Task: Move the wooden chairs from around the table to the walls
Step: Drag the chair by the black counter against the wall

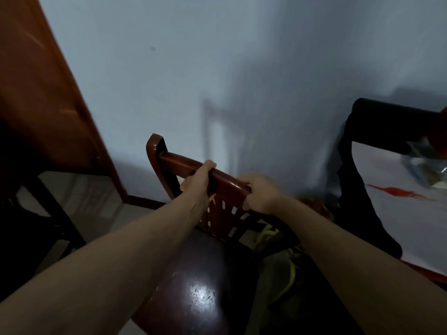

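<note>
A reddish-brown wooden chair (169, 158) with a slatted back and a glossy dark seat stands in front of me, its back towards a pale blue wall (193, 68). My left hand (199, 180) grips the middle of the chair's top rail. My right hand (260, 192) grips the right end of the same rail. Both arms reach out over the seat. The chair's legs are hidden below the seat.
A brown wooden door (41, 97) hangs at the left. A dark chair (377, 110) stands at the right beside a table under a white cloth (399, 213). Dark furniture (29, 213) sits at lower left. Yellowish items (285, 264) lie on the floor by the chair.
</note>
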